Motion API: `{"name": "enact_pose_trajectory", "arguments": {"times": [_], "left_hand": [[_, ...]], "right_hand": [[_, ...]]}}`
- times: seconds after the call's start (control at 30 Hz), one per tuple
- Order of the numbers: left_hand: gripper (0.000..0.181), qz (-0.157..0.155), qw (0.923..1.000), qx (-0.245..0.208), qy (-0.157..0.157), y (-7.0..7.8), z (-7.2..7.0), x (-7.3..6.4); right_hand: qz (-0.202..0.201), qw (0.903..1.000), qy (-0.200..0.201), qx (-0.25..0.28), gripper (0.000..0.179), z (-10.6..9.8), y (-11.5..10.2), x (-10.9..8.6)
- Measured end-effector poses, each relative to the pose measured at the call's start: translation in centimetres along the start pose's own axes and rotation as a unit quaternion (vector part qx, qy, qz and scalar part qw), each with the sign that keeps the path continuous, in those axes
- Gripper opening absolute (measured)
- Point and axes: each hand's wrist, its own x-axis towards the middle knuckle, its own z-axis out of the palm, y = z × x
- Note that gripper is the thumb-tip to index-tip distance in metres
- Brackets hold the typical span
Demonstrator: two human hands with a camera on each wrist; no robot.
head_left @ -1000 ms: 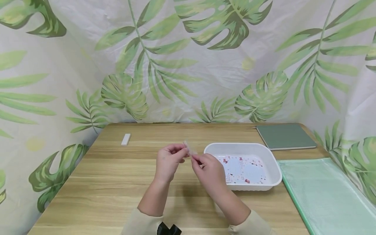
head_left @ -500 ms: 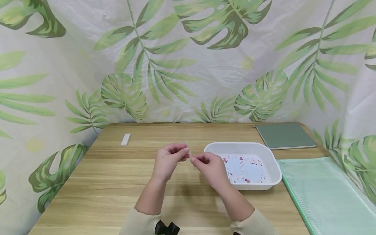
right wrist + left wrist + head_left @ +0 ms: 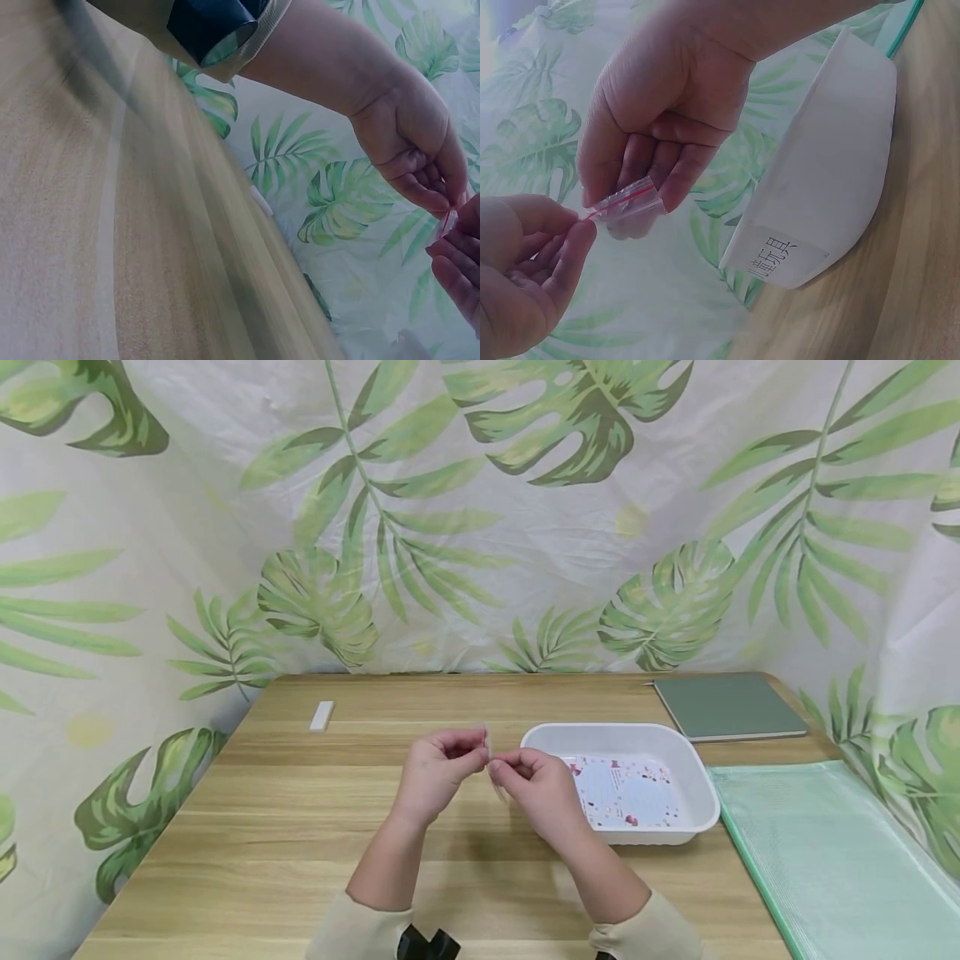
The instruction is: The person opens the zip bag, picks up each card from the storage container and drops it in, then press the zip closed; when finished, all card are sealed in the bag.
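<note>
Both hands meet over the middle of the table around a small clear zip-lock bag (image 3: pixel 634 201) with a red seal line. The left hand (image 3: pixel 435 772) pinches the seal at one end between thumb and finger, as the left wrist view shows. The right hand (image 3: pixel 542 793) pinches the bag close by, its fingers partly behind the clear plastic. In the right wrist view the bag is mostly hidden between the left hand (image 3: pixel 416 150) and the right hand (image 3: pixel 459 262). Whether anything lies inside the bag cannot be made out.
A white plastic tray (image 3: pixel 693 777) with a printed sheet (image 3: pixel 626 793) inside stands right of the hands. Behind it lies a green notebook (image 3: pixel 727 708), and a pale green mesh pouch (image 3: pixel 840 852) is at far right. A small white block (image 3: pixel 322 716) lies back left.
The left hand has shifted slightly right, closer to the right hand. The bag has turned between the fingers, and part of it now hangs below them.
</note>
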Motion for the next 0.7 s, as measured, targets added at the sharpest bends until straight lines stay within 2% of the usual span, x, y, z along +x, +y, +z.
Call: {"name": "enact_pose_trajectory", "arguments": {"times": [0.1,0.2,0.33,0.43,0.57,0.7], "left_hand": [[0.026,0.007,0.9996,0.027,-0.006,0.1,0.0,-0.1],[0.026,0.002,0.9996,0.023,-0.015,0.0,-0.1,0.0],[0.027,-0.009,0.9996,0.014,-0.021,-0.1,-0.5,0.2],[0.026,-0.014,0.9995,0.022,-0.016,0.0,-1.1,0.2],[0.025,-0.015,0.9986,0.048,-0.015,0.3,-1.9,0.1],[0.023,-0.008,0.9976,0.064,-0.028,0.9,-1.9,-0.2]], "right_hand": [[-0.002,0.9998,0.006,-0.017,0.013,0.1,0.1,0.0],[0.001,0.9999,0.004,-0.014,0.011,0.0,0.3,0.2],[0.011,0.9996,-0.002,0.025,0.008,-0.3,0.4,0.5],[0.021,0.998,-0.008,0.059,0.006,-0.8,0.5,0.8],[0.041,0.9937,-0.044,0.095,0.007,-1.6,0.5,1.2],[0.049,0.9866,-0.095,0.123,0.007,-2.0,0.4,1.1]]}}
